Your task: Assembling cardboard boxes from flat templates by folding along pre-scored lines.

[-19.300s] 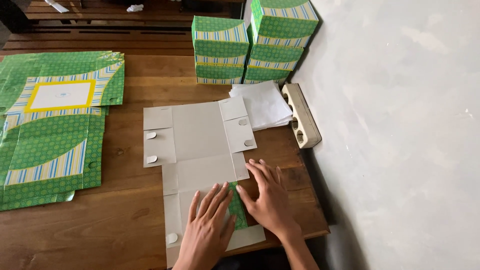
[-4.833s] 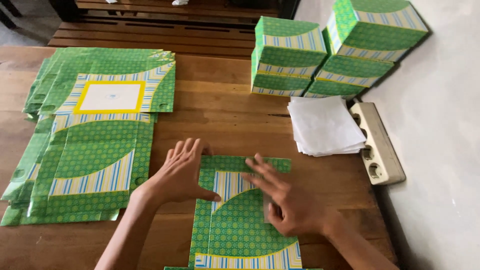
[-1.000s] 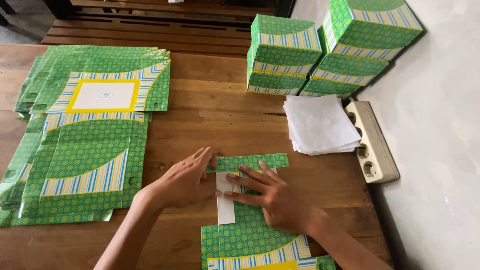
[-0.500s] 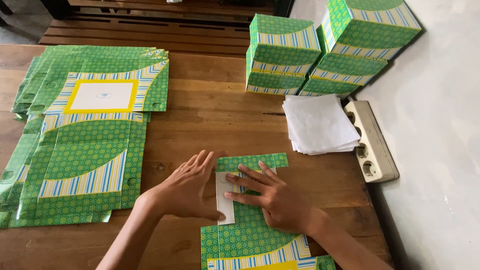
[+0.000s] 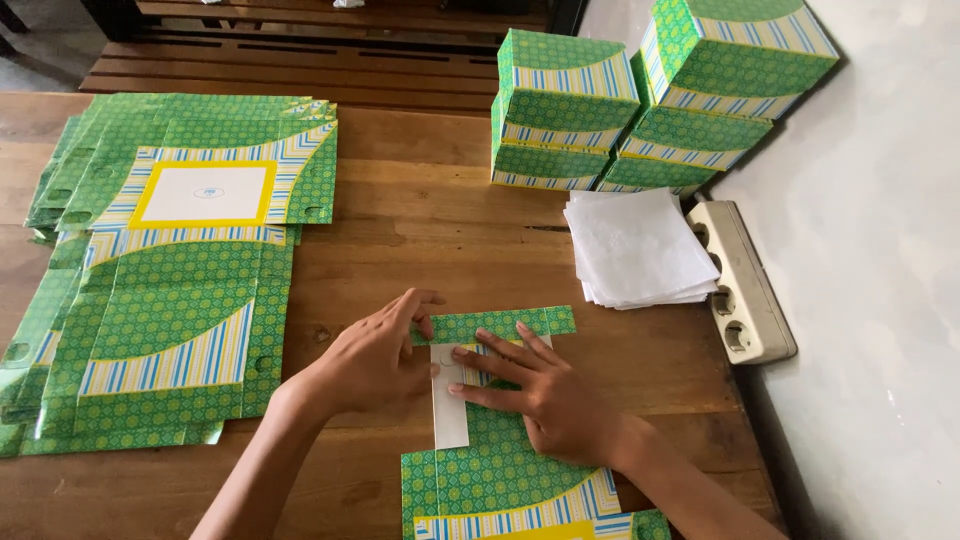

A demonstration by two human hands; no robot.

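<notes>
Green box sheet (image 5: 500,470) lies flat beneath both hands' fingers (image 5: 480,365).

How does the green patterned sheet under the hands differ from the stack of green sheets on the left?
The green patterned cardboard sheet under the hands is single and partly folded, a white flap showing; the stack of flat green cardboard sheets holds many, unfolded. Left hand and right hand press the first; the stack lies untouched. Both share the pattern.

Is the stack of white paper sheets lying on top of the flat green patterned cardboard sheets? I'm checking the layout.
No, the stack of white paper sheets lies on the bare wooden table, beside the beige power strip.
</notes>
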